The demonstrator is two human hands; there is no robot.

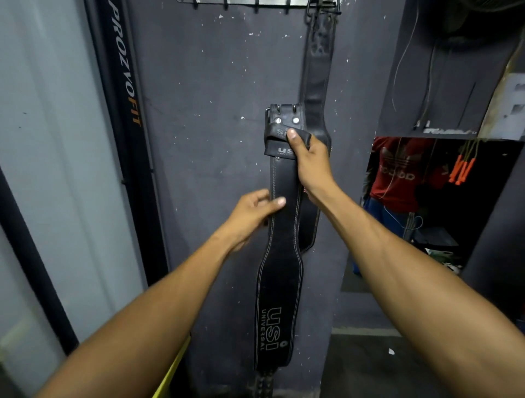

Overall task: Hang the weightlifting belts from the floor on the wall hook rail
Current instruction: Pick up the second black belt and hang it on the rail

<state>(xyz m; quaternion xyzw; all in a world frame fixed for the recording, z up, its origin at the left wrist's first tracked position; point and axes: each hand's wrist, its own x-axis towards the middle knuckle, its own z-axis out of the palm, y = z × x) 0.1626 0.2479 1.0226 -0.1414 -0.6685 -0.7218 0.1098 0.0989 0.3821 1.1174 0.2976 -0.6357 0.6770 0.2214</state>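
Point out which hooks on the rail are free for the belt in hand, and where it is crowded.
The hook rail shows bare hooks along its left and middle stretch, above blank wall. The right end is crowded: the hung belt already hangs there. The right hand grips the USI belt near its buckle; the left hand touches its strap.

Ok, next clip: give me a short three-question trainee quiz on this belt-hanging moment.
1. True or false: one belt already hangs from the hook rail.
2. Which hand grips the USI belt near its buckle?
A. left hand
B. right hand
C. neither
3. Fill in: the hooks left of the hung belt are ____.

Key:
1. True; it hangs from the rail's right end.
2. B; the left hand only touches the strap lower down.
3. Empty.
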